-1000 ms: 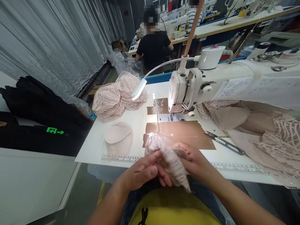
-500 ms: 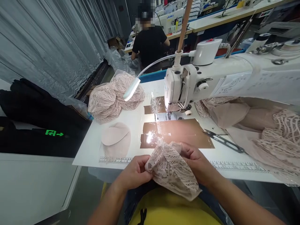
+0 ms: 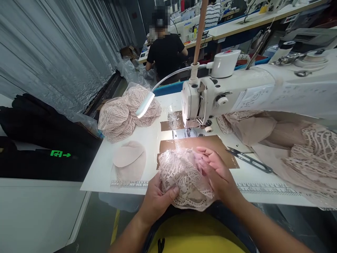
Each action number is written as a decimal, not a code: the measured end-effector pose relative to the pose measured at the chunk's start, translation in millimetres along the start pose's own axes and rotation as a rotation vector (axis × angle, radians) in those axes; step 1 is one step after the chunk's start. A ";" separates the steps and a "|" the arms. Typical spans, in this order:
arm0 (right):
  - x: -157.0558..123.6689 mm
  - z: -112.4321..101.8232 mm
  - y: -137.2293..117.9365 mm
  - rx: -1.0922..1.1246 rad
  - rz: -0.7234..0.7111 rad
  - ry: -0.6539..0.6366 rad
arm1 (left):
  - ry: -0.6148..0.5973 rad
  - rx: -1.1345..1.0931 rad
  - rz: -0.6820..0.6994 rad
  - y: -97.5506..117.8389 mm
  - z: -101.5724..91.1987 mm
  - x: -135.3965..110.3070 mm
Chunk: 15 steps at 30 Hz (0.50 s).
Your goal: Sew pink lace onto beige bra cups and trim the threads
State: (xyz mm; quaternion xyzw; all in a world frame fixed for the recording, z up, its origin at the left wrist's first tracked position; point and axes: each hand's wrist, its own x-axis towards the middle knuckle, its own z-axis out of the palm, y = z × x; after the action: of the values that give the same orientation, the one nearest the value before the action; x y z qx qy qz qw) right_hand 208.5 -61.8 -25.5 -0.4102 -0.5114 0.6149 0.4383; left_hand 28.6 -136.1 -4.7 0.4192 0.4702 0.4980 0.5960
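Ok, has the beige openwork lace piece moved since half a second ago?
Yes: the lace has shifted forward, covering more of the glossy brown tabletop patch.

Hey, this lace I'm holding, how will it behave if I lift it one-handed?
The lace will likely flop, since it bunches in loose folds between your left hand and right hand. It's probably light, being full of holes. Those holes might snag on something sharp.

Seeing rough openwork in the lace piece [image 3: 184, 181] at five o'clock; finding, at four, glossy film over the brown patch [image 3: 194, 141] and dull metal on the snips [image 3: 251, 160]. Noticing smooth, enamel-like finish on the sewing machine [image 3: 259, 80] at two, crinkled, silvery sheen across the curtain [image 3: 71, 56] at ten, matt cloth in the dark heap [image 3: 44, 137] at nine.
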 end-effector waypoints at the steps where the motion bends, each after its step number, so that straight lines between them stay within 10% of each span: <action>1: -0.5 -1.6 -1.7 -0.004 0.007 -0.034 | 0.007 0.027 0.005 2.7 2.1 -0.3; 8: 0.0 5.0 -10.3 0.074 0.175 -0.189 | -0.151 0.093 -0.018 23.1 8.9 -3.2; 15: 5.5 -0.3 -5.2 0.407 0.275 -0.028 | 0.164 -0.404 -0.112 -2.7 -11.2 5.0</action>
State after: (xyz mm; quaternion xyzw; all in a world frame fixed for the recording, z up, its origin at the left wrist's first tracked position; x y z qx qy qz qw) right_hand 207.9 -55.9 -20.8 -0.3707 -0.3223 0.7647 0.4170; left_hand 18.5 -131.2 -10.4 0.2228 0.4304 0.5806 0.6543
